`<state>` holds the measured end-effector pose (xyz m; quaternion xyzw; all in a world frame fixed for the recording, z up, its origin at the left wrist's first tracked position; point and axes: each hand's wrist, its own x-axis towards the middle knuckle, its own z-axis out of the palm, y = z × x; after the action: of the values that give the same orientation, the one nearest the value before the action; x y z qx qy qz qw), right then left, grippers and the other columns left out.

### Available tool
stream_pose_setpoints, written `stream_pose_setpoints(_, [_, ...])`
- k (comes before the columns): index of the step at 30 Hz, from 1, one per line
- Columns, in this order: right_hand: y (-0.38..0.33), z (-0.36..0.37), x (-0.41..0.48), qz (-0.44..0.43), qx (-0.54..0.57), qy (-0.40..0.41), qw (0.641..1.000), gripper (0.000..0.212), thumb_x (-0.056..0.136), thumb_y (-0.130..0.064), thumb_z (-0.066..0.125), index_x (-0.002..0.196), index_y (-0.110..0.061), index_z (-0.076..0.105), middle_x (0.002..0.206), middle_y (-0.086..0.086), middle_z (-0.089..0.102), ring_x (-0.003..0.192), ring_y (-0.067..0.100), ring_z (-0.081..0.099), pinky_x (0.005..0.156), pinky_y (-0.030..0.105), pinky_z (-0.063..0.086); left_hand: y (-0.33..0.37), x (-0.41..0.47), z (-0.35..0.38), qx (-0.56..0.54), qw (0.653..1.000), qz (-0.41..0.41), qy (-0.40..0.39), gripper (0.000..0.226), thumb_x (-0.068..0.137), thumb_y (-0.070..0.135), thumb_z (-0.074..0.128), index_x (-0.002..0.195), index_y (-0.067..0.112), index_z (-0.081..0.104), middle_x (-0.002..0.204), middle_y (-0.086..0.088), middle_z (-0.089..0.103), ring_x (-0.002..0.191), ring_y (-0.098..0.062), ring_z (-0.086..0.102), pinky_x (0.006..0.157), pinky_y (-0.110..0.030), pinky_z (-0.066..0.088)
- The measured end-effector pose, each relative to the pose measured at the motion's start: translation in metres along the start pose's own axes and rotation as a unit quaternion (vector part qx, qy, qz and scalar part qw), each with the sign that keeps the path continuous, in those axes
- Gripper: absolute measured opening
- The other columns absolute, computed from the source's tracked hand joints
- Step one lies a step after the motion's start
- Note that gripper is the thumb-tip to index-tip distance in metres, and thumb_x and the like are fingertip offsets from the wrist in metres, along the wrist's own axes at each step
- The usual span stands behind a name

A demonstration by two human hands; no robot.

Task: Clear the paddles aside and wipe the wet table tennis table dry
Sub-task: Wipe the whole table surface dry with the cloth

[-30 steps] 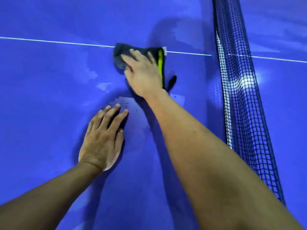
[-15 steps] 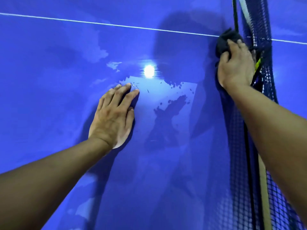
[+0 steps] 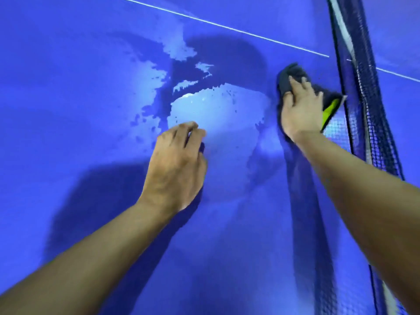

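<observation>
The blue table tennis table (image 3: 79, 98) fills the view, with a glossy wet patch (image 3: 216, 114) near its middle. My right hand (image 3: 300, 112) presses flat, fingers straight, on a dark cloth (image 3: 289, 72) with a yellow-green edge, just left of the net. My left hand (image 3: 177, 164) is over the near edge of the wet patch, fingers loosely bent and holding nothing; whether its fingertips touch the surface is unclear. No paddle is in view.
The dark net (image 3: 356, 92) with its white top band runs along the right side, close to the cloth. A white line (image 3: 227, 26) crosses the table at the top. Smaller wet blotches (image 3: 179, 50) lie beyond the main patch.
My right hand has drawn the cloth slightly left, off the net. My left hand has gone from lying flat on the table to a loosely bent shape. The view has tilted.
</observation>
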<state>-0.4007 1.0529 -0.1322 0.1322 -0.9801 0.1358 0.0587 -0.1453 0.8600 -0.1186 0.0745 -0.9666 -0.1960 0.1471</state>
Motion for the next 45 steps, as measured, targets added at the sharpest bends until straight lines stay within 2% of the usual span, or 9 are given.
stream_pose_setpoints(5, [-0.15,0.04,-0.041,-0.208,0.027,-0.028,0.977,0.054,0.094,-0.036,0.039,0.143,-0.025,0.057,0.152,0.011,0.05,0.142,0.027,0.043,0.12,0.047,0.021,-0.031,-0.062,-0.04,0.022,0.998,-0.027,-0.056,0.044,0.095,0.016,0.046,0.134,0.001,0.055,0.146,-0.019,0.05,0.13,-0.037,0.051,0.107,-0.048,0.042])
stream_pose_setpoints(8, [-0.232,0.052,-0.077,-0.28,0.053,-0.063,0.957,0.049,0.097,-0.034,0.044,0.145,-0.03,0.054,0.158,0.004,0.043,0.147,0.021,0.037,0.124,0.043,0.013,-0.032,-0.07,-0.042,0.048,0.993,-0.018,-0.107,0.049,0.099,0.024,0.038,0.139,0.002,0.053,0.15,-0.018,0.047,0.138,-0.038,0.046,0.11,-0.051,0.041])
stream_pose_setpoints(12, [-0.229,0.05,-0.085,-0.3,0.07,-0.088,0.947,0.047,0.1,-0.03,0.042,0.146,-0.03,0.052,0.158,0.001,0.042,0.149,0.016,0.034,0.125,0.039,0.011,-0.019,-0.068,-0.038,0.05,0.992,0.004,-0.114,0.05,0.099,0.023,0.038,0.142,0.002,0.051,0.151,-0.017,0.047,0.143,-0.034,0.042,0.113,-0.049,0.039])
stream_pose_setpoints(16, [-0.118,0.023,-0.072,-0.175,0.091,-0.021,0.98,0.053,0.092,-0.036,0.036,0.138,-0.026,0.062,0.148,0.005,0.055,0.139,0.023,0.048,0.12,0.042,0.022,-0.007,-0.067,-0.028,0.051,0.992,-0.01,-0.114,0.051,0.098,0.027,0.036,0.14,0.003,0.052,0.151,-0.017,0.047,0.143,-0.034,0.042,0.115,-0.047,0.037])
stream_pose_setpoints(22, [0.074,-0.042,-0.083,0.072,0.032,0.0,0.997,0.059,0.092,-0.037,0.031,0.148,-0.026,0.05,0.158,0.007,0.042,0.148,0.021,0.034,0.125,0.042,0.012,-0.005,-0.071,-0.021,0.027,0.996,-0.034,-0.083,0.053,0.098,0.034,0.036,0.139,0.004,0.054,0.151,-0.015,0.048,0.143,-0.034,0.042,0.115,-0.049,0.036])
stream_pose_setpoints(28, [0.073,-0.041,-0.092,0.136,-0.018,0.019,0.99,0.056,0.097,-0.032,0.034,0.15,-0.025,0.047,0.161,0.01,0.037,0.148,0.023,0.033,0.126,0.043,0.012,-0.009,-0.07,-0.02,0.026,0.996,-0.023,-0.079,0.054,0.099,0.033,0.033,0.138,0.0,0.053,0.149,-0.02,0.049,0.141,-0.038,0.043,0.114,-0.052,0.037])
stream_pose_setpoints(36, [-0.076,-0.011,-0.149,-0.056,-0.024,-0.008,0.998,0.056,0.097,-0.034,0.035,0.149,-0.021,0.049,0.158,0.012,0.041,0.148,0.026,0.036,0.124,0.046,0.016,0.01,-0.161,-0.049,0.006,0.994,0.069,-0.084,0.049,0.095,0.02,0.048,0.14,0.001,0.054,0.148,-0.02,0.048,0.136,-0.039,0.043,0.12,-0.05,0.029])
stream_pose_setpoints(40, [-0.162,0.01,-0.203,-0.179,0.015,-0.001,0.984,0.056,0.092,-0.037,0.036,0.142,-0.027,0.059,0.151,0.007,0.051,0.142,0.022,0.045,0.123,0.043,0.02,0.035,-0.252,-0.056,-0.004,0.991,0.064,-0.115,0.05,0.094,0.02,0.046,0.14,0.001,0.056,0.154,-0.019,0.044,0.142,-0.039,0.04,0.121,-0.049,0.028])
stream_pose_setpoints(45, [-0.192,0.012,-0.237,-0.237,0.015,-0.062,0.969,0.051,0.098,-0.04,0.041,0.148,-0.039,0.047,0.16,-0.006,0.039,0.149,0.01,0.031,0.125,0.036,0.008,0.054,-0.293,-0.051,0.031,0.99,0.034,-0.135,0.055,0.097,0.022,0.04,0.149,0.004,0.046,0.161,-0.016,0.036,0.148,-0.037,0.035,0.118,-0.056,0.031])
